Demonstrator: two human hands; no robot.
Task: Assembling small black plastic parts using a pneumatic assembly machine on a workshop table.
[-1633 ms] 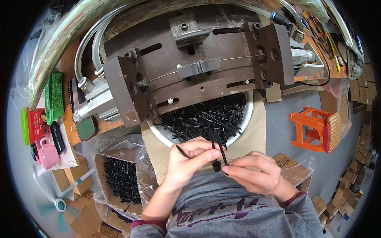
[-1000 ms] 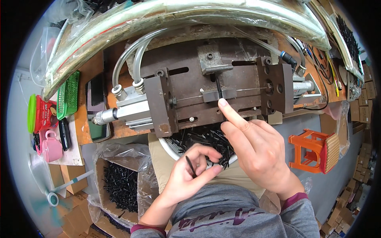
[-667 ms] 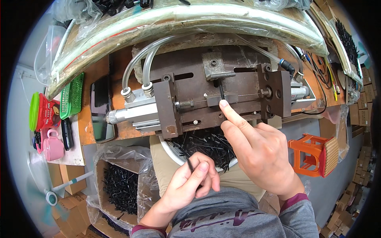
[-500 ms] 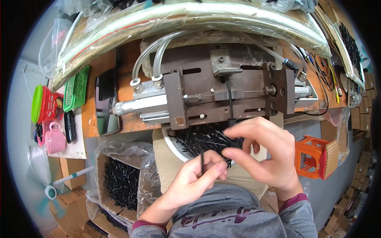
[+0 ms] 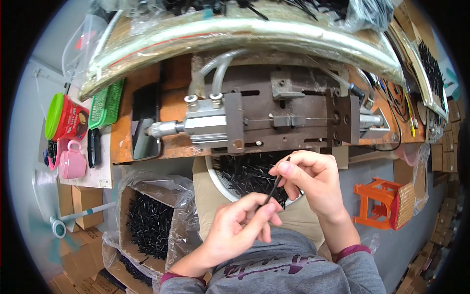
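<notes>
- While my left hand (image 5: 242, 225) pinches the near end of a thin black rod (image 5: 274, 188), my right hand (image 5: 313, 181) grips its far end.
- It slants above the white basin (image 5: 219, 184) of black parts (image 5: 245, 171).

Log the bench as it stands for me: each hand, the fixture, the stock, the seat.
Left hand: pinching a thin black rod
Right hand: fingertips at the rod's upper end; grip unclear
Fixture: brown metal plate bearing small grey metal blocks
Stock: slim black parts in a curved-rim white basin and a plastic-lined brown cardboard box
Seat: orange plastic stool, right side
</notes>
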